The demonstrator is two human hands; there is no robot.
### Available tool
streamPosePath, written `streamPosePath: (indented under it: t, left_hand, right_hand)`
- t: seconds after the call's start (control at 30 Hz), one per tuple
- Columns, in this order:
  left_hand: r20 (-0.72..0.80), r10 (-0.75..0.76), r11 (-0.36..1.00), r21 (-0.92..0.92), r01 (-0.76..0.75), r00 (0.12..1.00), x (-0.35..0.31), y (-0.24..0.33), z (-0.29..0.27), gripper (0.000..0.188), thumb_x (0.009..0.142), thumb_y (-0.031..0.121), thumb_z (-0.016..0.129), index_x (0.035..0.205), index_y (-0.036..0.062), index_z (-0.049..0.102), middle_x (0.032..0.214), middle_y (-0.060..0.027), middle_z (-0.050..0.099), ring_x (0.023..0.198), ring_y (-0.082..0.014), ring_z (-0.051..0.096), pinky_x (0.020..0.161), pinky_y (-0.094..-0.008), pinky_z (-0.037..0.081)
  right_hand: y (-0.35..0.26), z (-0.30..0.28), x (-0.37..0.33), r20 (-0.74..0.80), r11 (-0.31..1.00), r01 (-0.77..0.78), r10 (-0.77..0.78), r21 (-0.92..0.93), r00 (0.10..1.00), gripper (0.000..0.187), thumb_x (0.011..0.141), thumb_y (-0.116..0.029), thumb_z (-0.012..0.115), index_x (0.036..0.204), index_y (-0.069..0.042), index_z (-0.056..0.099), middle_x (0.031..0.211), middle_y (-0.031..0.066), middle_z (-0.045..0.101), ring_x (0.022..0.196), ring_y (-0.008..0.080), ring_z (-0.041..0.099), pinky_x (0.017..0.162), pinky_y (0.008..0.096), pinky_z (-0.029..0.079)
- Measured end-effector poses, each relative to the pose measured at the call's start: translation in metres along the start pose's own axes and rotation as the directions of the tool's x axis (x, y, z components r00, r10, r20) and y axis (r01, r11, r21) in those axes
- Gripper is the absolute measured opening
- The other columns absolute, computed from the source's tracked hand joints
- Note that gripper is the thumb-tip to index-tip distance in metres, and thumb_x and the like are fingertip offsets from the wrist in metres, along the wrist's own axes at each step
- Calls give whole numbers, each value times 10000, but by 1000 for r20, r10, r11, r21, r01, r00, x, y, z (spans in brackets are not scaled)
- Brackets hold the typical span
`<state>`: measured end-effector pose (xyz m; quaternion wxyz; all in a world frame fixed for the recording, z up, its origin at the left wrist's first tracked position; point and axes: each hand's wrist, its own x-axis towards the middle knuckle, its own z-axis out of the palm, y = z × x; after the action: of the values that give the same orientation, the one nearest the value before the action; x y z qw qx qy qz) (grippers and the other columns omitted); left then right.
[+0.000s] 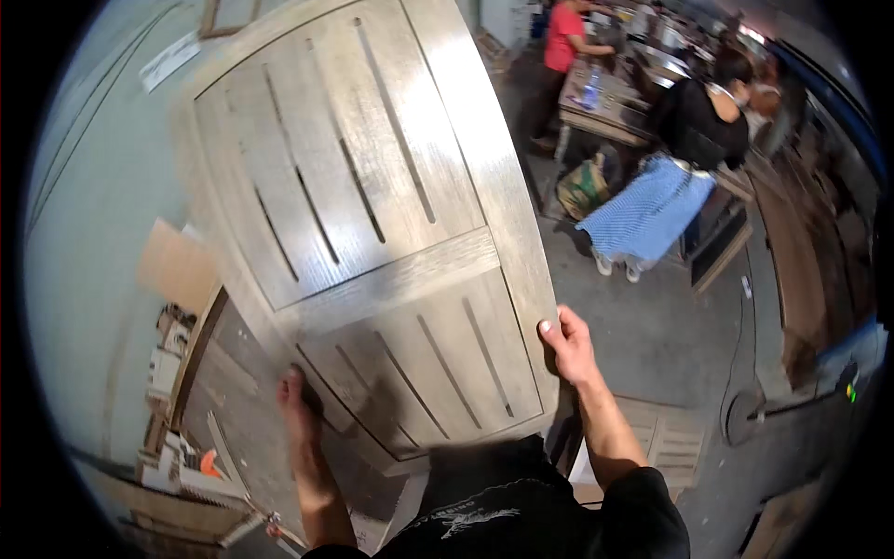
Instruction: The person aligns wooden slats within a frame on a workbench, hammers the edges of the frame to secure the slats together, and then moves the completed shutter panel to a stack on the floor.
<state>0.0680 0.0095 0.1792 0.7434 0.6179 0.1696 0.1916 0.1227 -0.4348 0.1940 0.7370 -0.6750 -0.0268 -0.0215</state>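
A large, pale wooden slatted panel (400, 261), with a frame, a crossbar and two sets of narrow slots, stands tilted up in front of my body. My left hand (300, 405) grips its lower left edge, the fingers partly hidden and slightly blurred. On the right edge, my right hand (570, 347) is closed with the thumb on the front face and the fingers behind. The panel's near end lies close to my black shirt, and its far end reaches the top of the picture. Glare covers part of the upper slats.
On the left is a wooden workbench (219, 373) with white boxes (163, 373) along the pale wall. Another slatted panel (675, 443) lies low at the right, near a pedestal fan (745, 416). Two people work at a cluttered table (605, 116) at the far right.
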Motion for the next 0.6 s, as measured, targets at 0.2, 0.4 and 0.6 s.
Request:
streamPosePath:
  t: [0.2,0.4,0.6]
  left_hand:
    - [478,27,991,-127,39,878,16,31,92,608,1001,484,497,1347,-16,484,1284,-129,590,1127,-264,593,980,-399,462]
    - [586,-50,967,-175,186,809,6,22,157,721,1008,512,472,1473,-22,340,1458,-164,459,1300,-313,480,1088,-444,385]
    - [521,19,986,-150,70,853,-35,14,249,678,997,454,545,1431,-41,383,1399,-166,499,1234,-289,530,1038,-426,432]
  right_hand:
    - [-100,-53,-8,-10,950,227,-235,-212,972,379,991,-242,572,1305,-32,545,1213,97,627,1109,172,557,969,335,439]
    - [-102,-127,-48,-29,898,312,-337,-311,941,518,982,-310,603,1358,15,454,1209,170,637,1113,230,599,963,364,465]
    - [-139,-180,-88,-180,889,40,-136,-456,974,502,966,-333,624,1265,36,463,979,234,664,901,313,668,796,405,518]
